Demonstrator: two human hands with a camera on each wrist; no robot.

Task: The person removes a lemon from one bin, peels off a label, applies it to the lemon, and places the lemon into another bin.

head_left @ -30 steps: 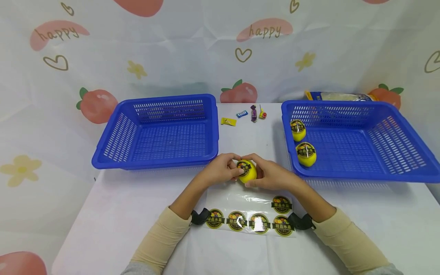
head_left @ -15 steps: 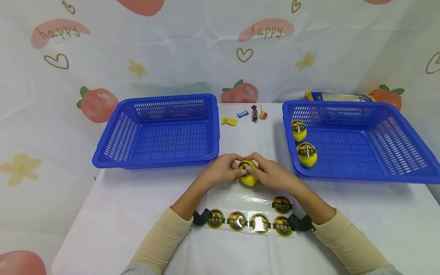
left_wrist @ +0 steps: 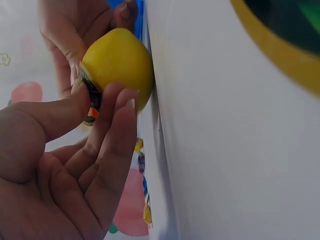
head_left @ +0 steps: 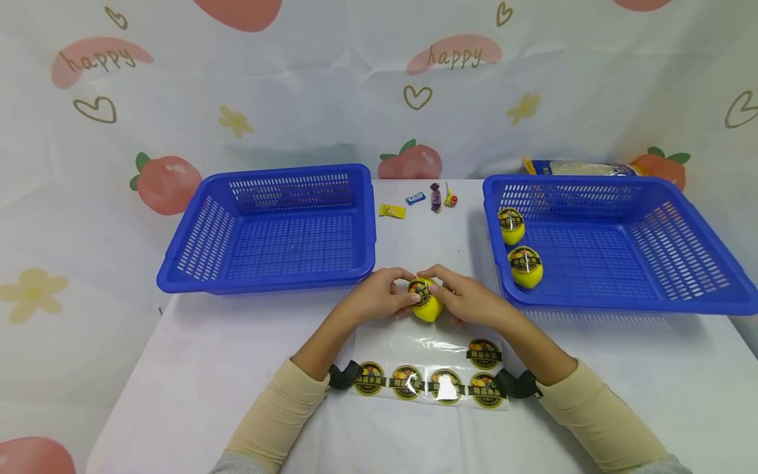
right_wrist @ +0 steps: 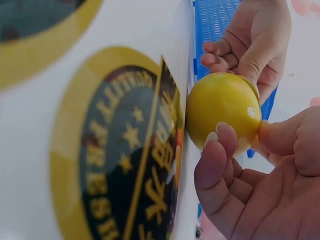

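Between both hands, a yellow lemon (head_left: 431,312) is held low over the table, its pointed end toward the person. A round black and gold sticker (head_left: 420,288) lies on its upper face. My left hand (head_left: 379,294) pinches the lemon from the left, thumb on the sticker and fingertips on the fruit's side (left_wrist: 120,62). From the right, my right hand (head_left: 472,301) grips it, the thumb at the sticker's edge and the fingers curled against the lemon's side (right_wrist: 220,107). Just nearer the person lies a glossy sticker sheet (head_left: 403,342) with several matching stickers.
A blue basket (head_left: 290,281) stands left. The right blue basket (head_left: 622,301) holds two stickered lemons, one nearer (head_left: 526,276) and one farther (head_left: 514,236). Wrapped candies (head_left: 393,211) and a lollipop (head_left: 451,199) lie at the back. Behind the right basket is a package (head_left: 583,168).
The right thumb has shifted from the lemon's near side up to the sticker's edge. The lemon has turned slightly, its pointed end now showing toward the person. The left hand keeps its hold.
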